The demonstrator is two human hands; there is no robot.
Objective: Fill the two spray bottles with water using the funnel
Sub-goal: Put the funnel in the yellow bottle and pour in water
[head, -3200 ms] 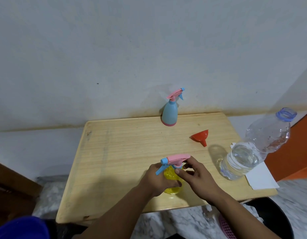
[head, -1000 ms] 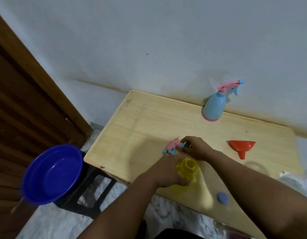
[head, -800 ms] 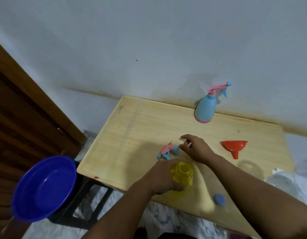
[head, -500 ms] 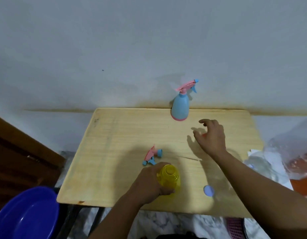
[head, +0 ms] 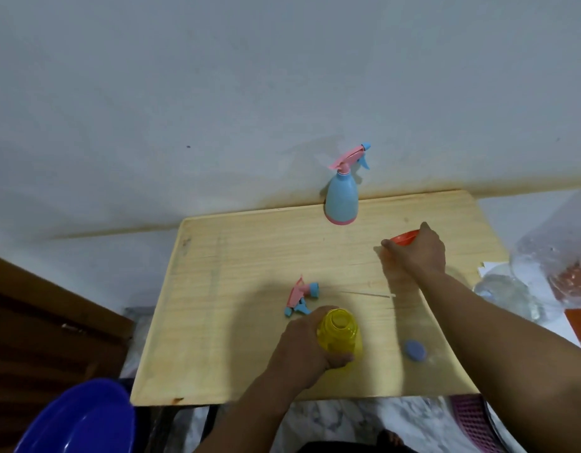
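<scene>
No legible writing on any item. Left hand [head: 307, 349]: fingers curled round the uncapped yellow spray bottle [head: 339, 335]. Right hand [head: 415, 255]: fingers closed over the red funnel [head: 402, 238]; exact grip hidden.

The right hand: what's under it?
Under the right hand only the orange funnel's rim shows; its fingers curl over it, and the spout is hidden.
</scene>
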